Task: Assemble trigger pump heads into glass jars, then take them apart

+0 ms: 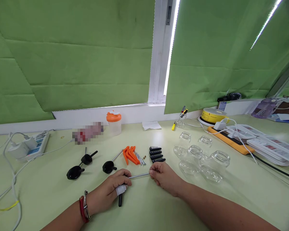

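My left hand [113,186] is closed around a black part [120,199] whose handle sticks out below the fingers. From it a thin metal rod [139,175] runs to the right. The fingertips of my right hand [162,176] pinch the rod's far end. Just beyond lie another black part with a rod [108,167], several orange pieces [131,155], metal screws [141,159] and a row of black pieces with springs [156,154]. Two more black parts, one of them round [74,172], rest to the left.
Several clear glass jars [195,155] stand at the right. Behind are an orange-lidded cup [114,123], a white paper [151,125] and small screwdrivers [181,117]. Power strips [231,140], cables and stacked white packs [273,144] line the sides.
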Tool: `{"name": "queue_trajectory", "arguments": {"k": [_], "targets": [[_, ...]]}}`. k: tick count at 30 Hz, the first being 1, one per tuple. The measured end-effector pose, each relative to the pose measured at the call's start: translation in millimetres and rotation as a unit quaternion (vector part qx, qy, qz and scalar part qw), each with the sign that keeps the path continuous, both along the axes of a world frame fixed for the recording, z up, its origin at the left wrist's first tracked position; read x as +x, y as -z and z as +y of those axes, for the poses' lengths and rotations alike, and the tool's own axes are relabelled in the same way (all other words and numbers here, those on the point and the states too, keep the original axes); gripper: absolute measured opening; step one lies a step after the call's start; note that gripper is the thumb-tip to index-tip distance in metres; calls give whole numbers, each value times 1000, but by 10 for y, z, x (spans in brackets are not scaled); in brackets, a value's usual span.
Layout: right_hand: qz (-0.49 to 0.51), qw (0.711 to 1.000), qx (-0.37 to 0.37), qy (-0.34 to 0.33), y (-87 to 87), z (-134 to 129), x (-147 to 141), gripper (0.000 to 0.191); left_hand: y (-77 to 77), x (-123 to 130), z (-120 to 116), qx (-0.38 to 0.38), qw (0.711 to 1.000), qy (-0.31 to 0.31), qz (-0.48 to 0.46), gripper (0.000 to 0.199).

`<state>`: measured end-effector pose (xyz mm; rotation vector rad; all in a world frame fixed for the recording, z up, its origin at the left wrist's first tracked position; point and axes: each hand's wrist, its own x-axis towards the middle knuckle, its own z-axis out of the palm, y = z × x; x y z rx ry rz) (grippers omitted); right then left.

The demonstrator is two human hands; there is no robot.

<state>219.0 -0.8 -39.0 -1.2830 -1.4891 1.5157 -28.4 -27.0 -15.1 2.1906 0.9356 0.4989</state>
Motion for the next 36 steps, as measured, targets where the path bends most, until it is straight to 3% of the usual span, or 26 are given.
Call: {"name": "queue_trajectory", "arguments": {"k": [9,16,23,28,36], "targets": [[-52,998,36,-14,5,-7,-16,24,-10,13,-12,0,1000,0,3,30],[-49,998,20,-26,-63,-27,8,29,-10,7,-6,-4,1000,-4,8,30],[53,998,6,-43,-2,3,89,22,-33,18,0,-9,1000,-12,7,29],[3,999,11,-40,-49,-8,55,10,-26,14,13,-9,1000,-11,9,29],[-39,999,6,-35,-53,-16,27,11,-18,7,8,-12,1000,-4,4,29]]}}
